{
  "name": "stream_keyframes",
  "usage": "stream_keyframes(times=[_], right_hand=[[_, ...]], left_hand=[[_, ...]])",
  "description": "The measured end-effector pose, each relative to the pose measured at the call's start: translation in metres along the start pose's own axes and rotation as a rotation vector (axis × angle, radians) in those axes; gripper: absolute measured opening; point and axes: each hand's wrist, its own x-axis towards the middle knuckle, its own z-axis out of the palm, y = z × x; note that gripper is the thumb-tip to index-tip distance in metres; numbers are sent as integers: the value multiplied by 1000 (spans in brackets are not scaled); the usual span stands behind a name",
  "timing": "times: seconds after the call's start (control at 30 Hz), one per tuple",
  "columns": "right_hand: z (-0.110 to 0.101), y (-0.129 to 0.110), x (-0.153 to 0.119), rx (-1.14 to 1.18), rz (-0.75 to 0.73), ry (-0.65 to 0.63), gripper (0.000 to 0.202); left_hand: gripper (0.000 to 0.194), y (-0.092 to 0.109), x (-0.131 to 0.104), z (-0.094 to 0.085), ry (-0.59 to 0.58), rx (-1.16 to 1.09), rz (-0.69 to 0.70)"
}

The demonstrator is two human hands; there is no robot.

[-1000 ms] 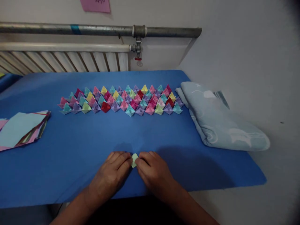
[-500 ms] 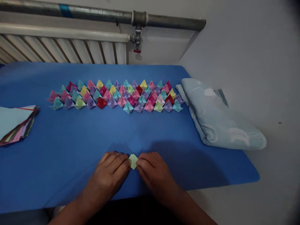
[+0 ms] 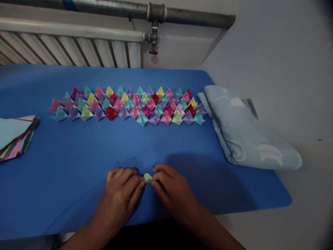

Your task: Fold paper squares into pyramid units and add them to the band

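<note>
The small pale-green folded paper piece (image 3: pixel 147 178) is at the six o'clock side of the blue tabletop (image 3: pixel 78 149), pinched at its nine o'clock edge by the left hand (image 3: pixel 121 191) and at its three o'clock edge by the right hand (image 3: pixel 172 189). Uneven pulling between the two pinches could tear the thin paper or skew its creases, and with fingers covering both edges, a crooked fold might pass unnoticed. A careless reach toward twelve o'clock could knock the close-set rows of multicoloured folded-paper boats (image 3: pixel 135 113), since nothing visible fastens them.
</note>
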Motion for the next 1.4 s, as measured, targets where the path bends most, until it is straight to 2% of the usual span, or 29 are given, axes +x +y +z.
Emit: stream_keyframes(times=[0.23, 0.43, 0.6, 0.77, 0.87, 0.97, 1.03, 1.23, 1.4], right_hand=[[-3, -7, 8, -20, 146, -65, 13], [-3, -8, 13, -29, 212, -79, 14], [-4, -10, 16, -44, 263, -102, 16], [-7, -14, 21, -120, 306, -177, 13], [-9, -15, 25, -173, 300, -226, 12], [-10, -15, 25, -186, 265, -222, 12], [-10, -12, 22, -163, 241, -207, 12], [-14, -6, 12, 20, 186, -115, 15], [-21, -10, 19, -75, 241, -195, 16]], left_hand=[[29, 3, 4, 1, -72, -52, -137], [26, 1, 9, 2, -121, -84, -258], [22, -1, 11, 2, -152, -69, -277], [23, -4, 7, 4, -145, 18, -181], [19, -6, -4, 5, -53, 44, -13], [29, -7, -16, 4, 7, 96, 187], [34, -5, -20, 3, 10, 154, 261], [40, 0, -23, 3, 49, 284, 308], [40, -4, -26, 4, 42, 274, 325]])
